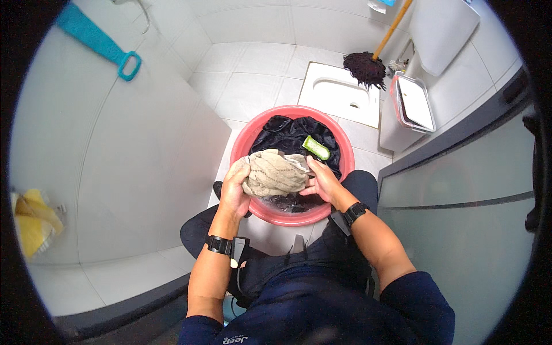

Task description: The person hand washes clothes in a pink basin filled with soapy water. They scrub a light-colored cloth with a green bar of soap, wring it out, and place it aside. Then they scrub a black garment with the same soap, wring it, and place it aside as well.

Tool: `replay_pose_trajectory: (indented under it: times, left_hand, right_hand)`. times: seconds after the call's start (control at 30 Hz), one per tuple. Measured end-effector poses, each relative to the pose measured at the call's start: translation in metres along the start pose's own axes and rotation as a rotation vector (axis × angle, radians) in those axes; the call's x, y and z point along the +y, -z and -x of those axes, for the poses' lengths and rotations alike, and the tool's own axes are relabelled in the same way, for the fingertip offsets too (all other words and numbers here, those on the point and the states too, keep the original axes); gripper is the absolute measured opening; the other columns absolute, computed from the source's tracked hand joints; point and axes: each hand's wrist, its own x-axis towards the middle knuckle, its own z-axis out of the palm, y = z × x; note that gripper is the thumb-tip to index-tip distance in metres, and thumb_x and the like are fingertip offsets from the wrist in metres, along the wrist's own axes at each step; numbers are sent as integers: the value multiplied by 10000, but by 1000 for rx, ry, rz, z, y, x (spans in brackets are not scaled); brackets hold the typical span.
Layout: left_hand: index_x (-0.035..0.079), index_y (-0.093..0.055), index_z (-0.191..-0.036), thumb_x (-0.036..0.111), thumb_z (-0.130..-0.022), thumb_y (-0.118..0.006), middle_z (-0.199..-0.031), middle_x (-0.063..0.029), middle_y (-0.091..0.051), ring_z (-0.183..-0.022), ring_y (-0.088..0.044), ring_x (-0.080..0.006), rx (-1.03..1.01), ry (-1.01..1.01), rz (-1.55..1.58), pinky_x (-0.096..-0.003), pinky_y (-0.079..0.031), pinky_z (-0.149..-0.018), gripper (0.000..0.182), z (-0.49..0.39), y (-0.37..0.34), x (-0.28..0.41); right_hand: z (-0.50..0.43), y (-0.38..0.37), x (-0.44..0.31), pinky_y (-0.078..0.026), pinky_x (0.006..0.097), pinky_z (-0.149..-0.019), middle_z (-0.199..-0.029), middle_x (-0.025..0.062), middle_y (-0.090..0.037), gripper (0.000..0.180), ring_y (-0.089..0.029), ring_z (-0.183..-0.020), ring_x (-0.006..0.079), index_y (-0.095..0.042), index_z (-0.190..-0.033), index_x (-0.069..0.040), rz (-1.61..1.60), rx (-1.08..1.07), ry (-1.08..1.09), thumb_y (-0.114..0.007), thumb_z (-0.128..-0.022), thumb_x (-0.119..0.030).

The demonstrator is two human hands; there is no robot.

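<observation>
A bunched beige knitted cloth (276, 173), with darker lines across it, is held between my two hands over the basin. My left hand (236, 186) grips its left end, thumb on top. At the other end my right hand (320, 182) pinches the fabric, where a paler edge shows. Below is a round pink plastic basin (347, 159) containing wet dark fabric (293, 131) and some water near its front. A green-edged scrubbing brush (316, 147) lies on the dark fabric, just beyond my right hand.
Beyond the basin is a white squat toilet (319, 92), a dark mop (366, 69) hanging above its edge. A lidded bin (407, 108) stands to the right, near a grey-framed glass door (457, 181). Along the left runs a pale wall (151, 151) with a teal handled strap (103, 43).
</observation>
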Motion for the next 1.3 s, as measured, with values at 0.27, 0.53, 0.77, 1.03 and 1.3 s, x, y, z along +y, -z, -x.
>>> replay_pose_trajectory:
  times: [0.27, 0.53, 0.77, 1.03, 1.3]
  left_hand:
    - [-24, -508, -1379, 152, -1000, -533, -1332, -166, -622, -1209, -619, -292, 33, -105, -37, -450, -487, -1061, 419, 39, -12, 18]
    - [10, -486, -1413, 277, -1050, -526, -1328, -116, -615, -1196, -614, -265, 43, -94, -47, -434, -513, -1022, 453, 66, -22, 34]
    - [31, -292, -1558, 347, -843, -820, -1430, -108, -534, -1261, -577, -228, -101, -153, -314, -363, -477, -1036, 943, 79, -26, 44]
    - [-30, -518, -1376, 44, -901, -683, -1293, -116, -650, -1190, -623, -224, 121, -166, -198, -384, -464, -1061, 508, 58, -19, 23]
    - [-38, -499, -1398, 235, -1032, -516, -1395, -174, -594, -1279, -574, -316, 201, -93, 220, -461, -420, -1127, 457, 47, 16, 8]
  right_hand:
    - [10, -22, -6, -560, 380, -864, -1290, 77, -624, 575, -635, -1092, 195, -473, -1477, -109, 366, 68, 311, -557, -1030, -462]
    - [48, -78, -24, -387, 381, -1131, -1454, 167, -505, 829, -488, -1349, 234, -393, -1509, 13, 574, -283, 710, -795, -831, -245]
    - [52, -100, -37, -498, 340, -996, -1222, 111, -648, 382, -628, -1102, 168, -546, -1283, 37, -142, -321, 445, -669, -958, -123]
    - [42, -97, -33, -497, 282, -836, -994, 27, -652, 181, -599, -894, 101, -582, -1076, -41, -20, -182, 493, -643, -1009, -198]
    - [17, -65, -50, -500, 344, -948, -1101, 97, -653, 185, -625, -1025, 184, -546, -1145, -10, -312, 106, 615, -605, -992, -95]
